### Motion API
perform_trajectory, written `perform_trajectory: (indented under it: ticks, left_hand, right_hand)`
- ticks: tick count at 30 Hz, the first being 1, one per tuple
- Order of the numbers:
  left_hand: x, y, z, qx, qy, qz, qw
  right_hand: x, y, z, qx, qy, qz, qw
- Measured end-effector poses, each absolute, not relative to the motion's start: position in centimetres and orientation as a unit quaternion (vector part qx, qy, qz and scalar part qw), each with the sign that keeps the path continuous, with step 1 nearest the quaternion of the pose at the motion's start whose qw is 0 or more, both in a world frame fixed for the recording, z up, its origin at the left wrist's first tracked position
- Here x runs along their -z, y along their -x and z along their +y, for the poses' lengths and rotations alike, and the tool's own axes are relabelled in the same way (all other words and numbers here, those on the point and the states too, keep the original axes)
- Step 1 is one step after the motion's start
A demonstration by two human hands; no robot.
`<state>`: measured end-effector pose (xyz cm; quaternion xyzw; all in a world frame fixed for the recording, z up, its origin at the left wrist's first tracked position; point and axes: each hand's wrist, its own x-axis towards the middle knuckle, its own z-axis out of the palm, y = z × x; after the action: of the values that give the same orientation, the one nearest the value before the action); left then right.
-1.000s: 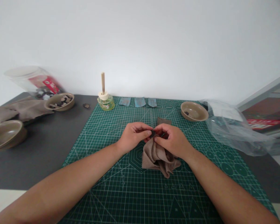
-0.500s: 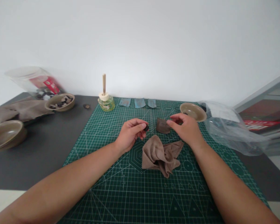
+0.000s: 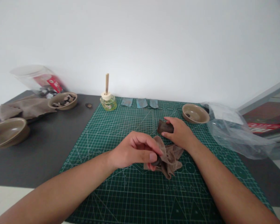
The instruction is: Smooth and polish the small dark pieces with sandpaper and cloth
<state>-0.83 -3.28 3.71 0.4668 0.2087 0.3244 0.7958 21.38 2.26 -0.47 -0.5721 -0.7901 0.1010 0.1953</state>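
Pinched between the thumb and fingers of my left hand (image 3: 140,152) is a small dark piece (image 3: 156,160), partly covered by the fingertips. That hand is over the left side of a crumpled brown cloth (image 3: 171,158) lying on the green cutting mat (image 3: 112,186). My right hand (image 3: 178,132) grips a dark brown square sheet (image 3: 163,127), like worn sandpaper, by its right part. Thumb and fingers sit at opposite edges of this sheet, just behind the cloth.
Three blue-grey squares (image 3: 142,103) lie along the mat's back edge, beside a reed diffuser (image 3: 108,101). At right are a bowl (image 3: 196,114) with a dark piece inside and a clear plastic bag (image 3: 238,133). A bowl of fragments (image 3: 63,101) and another bowl (image 3: 9,132) stand left.
My left hand has moved nearer and rightward with the small dark piece, now over the cloth. My right hand has closed further round the dark brown sheet. The view has shifted slightly.
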Motion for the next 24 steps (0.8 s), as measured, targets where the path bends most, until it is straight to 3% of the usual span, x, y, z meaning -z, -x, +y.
perform_trajectory:
  ticks: [3,8,14,19,24]
  left_hand:
    - [-2.9,0.2,-3.7,-0.223,-0.567,0.195,0.769]
    - [-1.6,-0.8,-3.7,-0.196,-0.781,0.171,0.568]
    - [-1.0,-0.7,-3.3,-0.253,-0.835,0.167,0.459]
    - [-0.5,-0.6,-2.7,-0.275,-0.873,0.214,0.340]
    - [-0.4,-0.5,-2.6,-0.314,-0.888,0.250,0.225]
  right_hand:
    - [0.1,-21.2,2.1,-0.121,0.595,-0.772,0.189]
    - [-0.2,-20.8,1.7,-0.168,0.595,-0.735,0.278]
    - [-1.9,-20.2,0.6,-0.480,0.487,-0.596,0.421]
    - [-2.7,-20.2,-0.1,-0.616,0.422,-0.557,0.363]
    - [-2.1,-19.8,-0.1,-0.630,0.431,-0.590,0.263]
